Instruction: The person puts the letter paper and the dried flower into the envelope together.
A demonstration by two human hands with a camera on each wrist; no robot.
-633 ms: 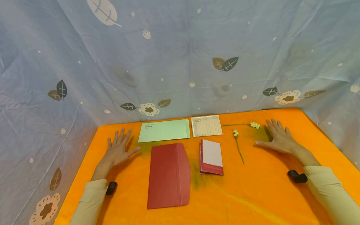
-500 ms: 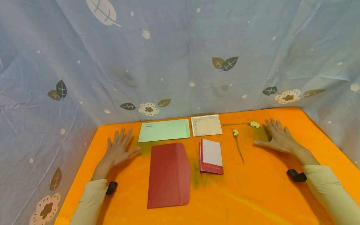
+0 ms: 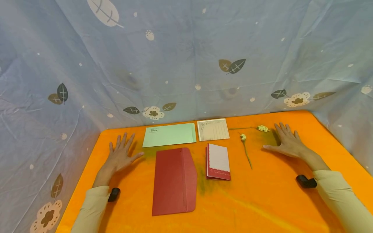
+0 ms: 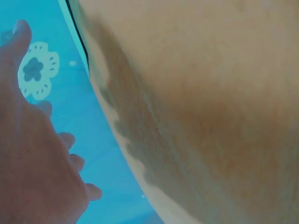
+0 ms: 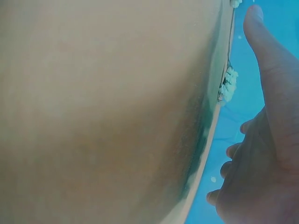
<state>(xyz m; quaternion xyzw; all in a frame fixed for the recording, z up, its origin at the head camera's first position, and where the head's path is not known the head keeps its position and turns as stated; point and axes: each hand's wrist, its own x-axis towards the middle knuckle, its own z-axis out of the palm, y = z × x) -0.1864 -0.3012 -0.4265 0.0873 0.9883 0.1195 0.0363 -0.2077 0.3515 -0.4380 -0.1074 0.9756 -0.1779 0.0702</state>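
My left hand spreads its fingers over the left side of the orange cloth, holding nothing. Nearest to it are a pale green envelope at the back and a red envelope with its flap to the right. My right hand, fingers also spread and holding nothing, is on the right, beside a flower sprig with a pale yellow head. A second, similar sprig lies nearer the middle. Between the hands are a folded red and white card and a cream lined card.
The orange cloth covers the table. Blue fabric with leaf and flower prints hangs behind it and along both sides. A black wrist camera sits under the left sleeve, another device under the right.
The head view has shifted very slightly, so everything sits a little further left. Both hands stay spread in place, and the papers and flowers have not moved.
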